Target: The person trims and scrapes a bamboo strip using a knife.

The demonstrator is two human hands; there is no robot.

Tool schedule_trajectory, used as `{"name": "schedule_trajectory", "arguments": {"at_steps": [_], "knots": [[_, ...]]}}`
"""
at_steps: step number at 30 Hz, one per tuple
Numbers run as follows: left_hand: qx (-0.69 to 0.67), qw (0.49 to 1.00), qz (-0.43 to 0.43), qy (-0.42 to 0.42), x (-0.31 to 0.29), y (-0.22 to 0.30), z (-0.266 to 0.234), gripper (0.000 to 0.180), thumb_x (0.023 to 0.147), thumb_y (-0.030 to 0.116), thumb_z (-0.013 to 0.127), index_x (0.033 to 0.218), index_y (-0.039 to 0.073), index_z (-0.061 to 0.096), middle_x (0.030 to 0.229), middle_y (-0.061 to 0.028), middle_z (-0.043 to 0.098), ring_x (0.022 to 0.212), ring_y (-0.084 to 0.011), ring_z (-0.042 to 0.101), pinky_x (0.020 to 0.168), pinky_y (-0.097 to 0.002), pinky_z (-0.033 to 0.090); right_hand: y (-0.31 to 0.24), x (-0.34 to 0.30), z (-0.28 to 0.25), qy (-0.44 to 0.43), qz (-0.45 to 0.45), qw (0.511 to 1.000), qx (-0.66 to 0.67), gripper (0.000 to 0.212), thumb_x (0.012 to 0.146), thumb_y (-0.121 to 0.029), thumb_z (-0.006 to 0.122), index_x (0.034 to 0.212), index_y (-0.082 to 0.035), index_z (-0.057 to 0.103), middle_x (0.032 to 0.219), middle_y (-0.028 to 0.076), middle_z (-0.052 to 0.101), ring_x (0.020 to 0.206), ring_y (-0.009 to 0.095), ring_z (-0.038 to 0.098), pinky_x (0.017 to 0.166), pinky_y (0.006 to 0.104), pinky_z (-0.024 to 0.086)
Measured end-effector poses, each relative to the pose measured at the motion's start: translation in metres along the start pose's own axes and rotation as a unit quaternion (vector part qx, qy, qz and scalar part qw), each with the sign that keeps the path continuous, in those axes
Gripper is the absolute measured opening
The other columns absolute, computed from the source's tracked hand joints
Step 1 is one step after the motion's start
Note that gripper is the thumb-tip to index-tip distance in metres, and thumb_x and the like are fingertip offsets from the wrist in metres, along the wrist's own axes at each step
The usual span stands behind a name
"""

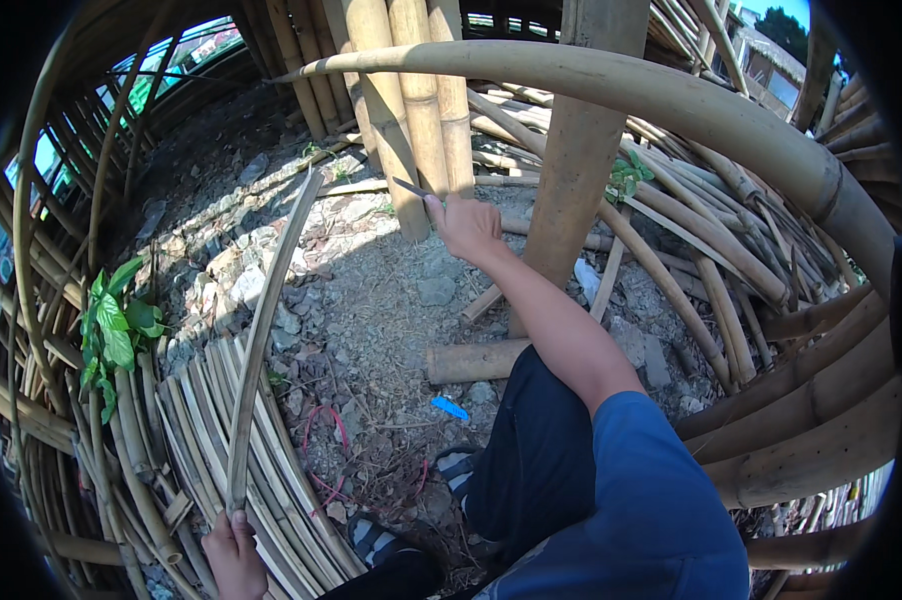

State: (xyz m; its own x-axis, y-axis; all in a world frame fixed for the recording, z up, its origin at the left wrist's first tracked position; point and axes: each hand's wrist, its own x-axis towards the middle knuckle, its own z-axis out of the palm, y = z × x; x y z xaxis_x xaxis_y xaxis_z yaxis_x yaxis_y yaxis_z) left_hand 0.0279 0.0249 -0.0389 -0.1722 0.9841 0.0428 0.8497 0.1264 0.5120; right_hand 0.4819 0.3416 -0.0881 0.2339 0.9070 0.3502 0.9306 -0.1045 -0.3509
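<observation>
Here's the left hand [234, 560], low down, fingers wrapped round the near end of a long strip [264, 330]. That strip runs away from the grip, forward and leaning a touch right, crossing above the slats [206, 400] in this view. Up ahead, the right hand [471, 225] is closed on a knife [411, 188], blade pointing left, towards the strip's far tip, a clear gap between! The right hand's nearer that tip; the left has the butt.
</observation>
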Motion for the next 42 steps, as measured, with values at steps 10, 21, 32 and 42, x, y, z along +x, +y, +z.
{"name": "schedule_trajectory", "arguments": {"at_steps": [10,21,32,42], "knots": [[-0.008,0.997,0.004,-0.071,0.007,0.01,0.004,0.037,0.105,0.022,0.05,0.08,-0.005,0.058,0.057,-0.0184,0.056,0.051,-0.0364,0.055,0.055,-0.0445,0.042,-0.048,-0.037,-0.04,0.069,-0.107,0.988,0.086,0.061,0.103,-0.056,0.042,0.087,-0.002,0.065,0.07,0.021,0.068,0.068,0.042,0.068,0.062,0.0532,0.05],[0.011,0.999,-0.006,-0.043,0.003,0.016,-0.008,0.042,0.106,0.025,0.048,0.077,-0.005,0.056,0.057,-0.0163,0.055,0.052,-0.0302,0.057,0.055,-0.0419,0.043,-0.01,-0.006,-0.018,0.09,-0.05,0.99,0.091,0.066,0.106,-0.053,0.036,0.079,-0.001,0.068,0.065,0.023,0.064,0.06,0.042,0.064,0.059,0.0506,0.049],[0.076,0.996,0.025,-0.039,0.002,0.017,-0.006,0.042,0.106,0.024,0.049,0.078,-0.006,0.056,0.059,-0.0196,0.057,0.055,-0.0359,0.06,0.055,-0.0443,0.044,-0.089,-0.066,-0.053,0.126,-0.221,0.95,0.179,0.05,0.106,-0.042,0.047,0.074,-0.003,0.054,0.057,0.02,0.057,0.055,0.043,0.06,0.052,0.0525,0.043],[0.131,0.99,0.017,-0.043,0.003,0.02,-0.005,0.038,0.105,0.021,0.051,0.077,-0.005,0.055,0.057,-0.0218,0.053,0.052,-0.04,0.056,0.053,-0.0473,0.04,-0.067,-0.054,-0.028,0.164,-0.292,0.911,0.241,0.054,0.106,-0.042,0.04,0.08,0.001,0.059,0.07,0.025,0.065,0.065,0.046,0.064,0.065,0.0574,0.047]]}}
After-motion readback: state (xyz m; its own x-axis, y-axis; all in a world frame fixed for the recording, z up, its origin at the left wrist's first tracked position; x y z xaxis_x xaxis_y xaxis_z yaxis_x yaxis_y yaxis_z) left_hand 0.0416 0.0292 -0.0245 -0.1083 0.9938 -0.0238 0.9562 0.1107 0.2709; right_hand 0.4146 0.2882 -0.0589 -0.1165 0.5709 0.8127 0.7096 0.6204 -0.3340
